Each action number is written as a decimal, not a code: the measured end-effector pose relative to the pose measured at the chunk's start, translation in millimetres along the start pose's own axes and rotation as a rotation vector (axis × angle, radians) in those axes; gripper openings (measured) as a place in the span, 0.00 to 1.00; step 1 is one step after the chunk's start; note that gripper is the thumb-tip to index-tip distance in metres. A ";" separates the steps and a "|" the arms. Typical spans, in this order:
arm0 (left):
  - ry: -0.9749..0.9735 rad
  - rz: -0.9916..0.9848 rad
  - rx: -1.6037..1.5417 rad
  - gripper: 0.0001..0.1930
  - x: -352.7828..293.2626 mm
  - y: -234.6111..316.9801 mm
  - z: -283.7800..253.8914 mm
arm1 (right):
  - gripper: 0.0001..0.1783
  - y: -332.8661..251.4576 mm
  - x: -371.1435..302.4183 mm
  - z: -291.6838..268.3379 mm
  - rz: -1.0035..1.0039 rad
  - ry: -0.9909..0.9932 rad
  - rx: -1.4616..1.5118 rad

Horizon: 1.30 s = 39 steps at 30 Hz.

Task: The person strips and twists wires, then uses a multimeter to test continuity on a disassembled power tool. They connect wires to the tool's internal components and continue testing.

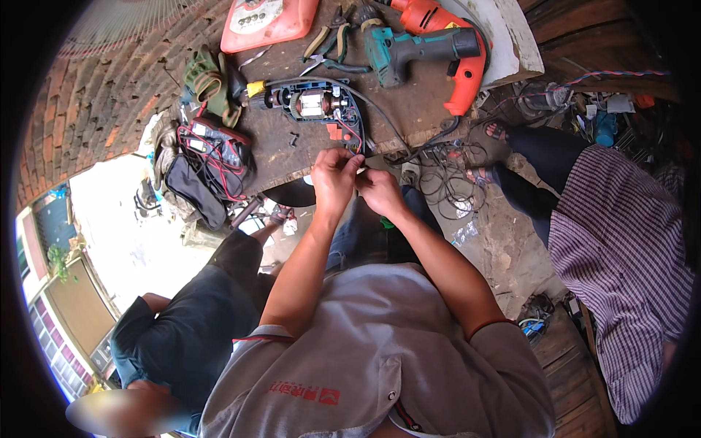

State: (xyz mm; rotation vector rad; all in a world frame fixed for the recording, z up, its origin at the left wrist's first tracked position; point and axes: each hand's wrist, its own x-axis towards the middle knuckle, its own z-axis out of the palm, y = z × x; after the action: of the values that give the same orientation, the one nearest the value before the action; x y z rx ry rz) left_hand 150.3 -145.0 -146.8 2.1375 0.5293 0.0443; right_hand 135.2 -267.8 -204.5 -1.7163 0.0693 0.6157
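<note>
At the near edge of the worktable, my left hand (335, 179) and my right hand (380, 193) meet, fingertips pinched close together. Whatever small thing lies between them is mostly hidden by the fingers. Just beyond them lies an opened power tool (290, 102) with a blue half-housing, its motor (314, 104) exposed. Thin red and dark wires (353, 130) run from its handle end toward my left fingertips. Small orange-red pieces (339, 132) rest beside the handle, and a couple of tiny dark parts (293, 139) lie farther left.
Behind are a teal cordless drill (398, 57), an orange corded drill (465, 82), pliers (337, 44) and a red case (266, 23). Gloves (207, 86) and a multimeter (223, 146) with red leads lie left. People stand left (197, 292) and right (621, 219); cables (442, 179) tangle below.
</note>
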 end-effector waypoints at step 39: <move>-0.115 0.030 0.025 0.12 7.7 -18.2 -8.8 | 0.03 -54.8 47.4 -27.0 -0.479 0.340 -0.062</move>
State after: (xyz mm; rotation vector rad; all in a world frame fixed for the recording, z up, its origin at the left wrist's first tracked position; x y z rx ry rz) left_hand 148.8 -126.1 -157.2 2.1573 0.4325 -0.0678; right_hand 205.8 -265.7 -173.0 -1.7985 -0.1209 -0.0293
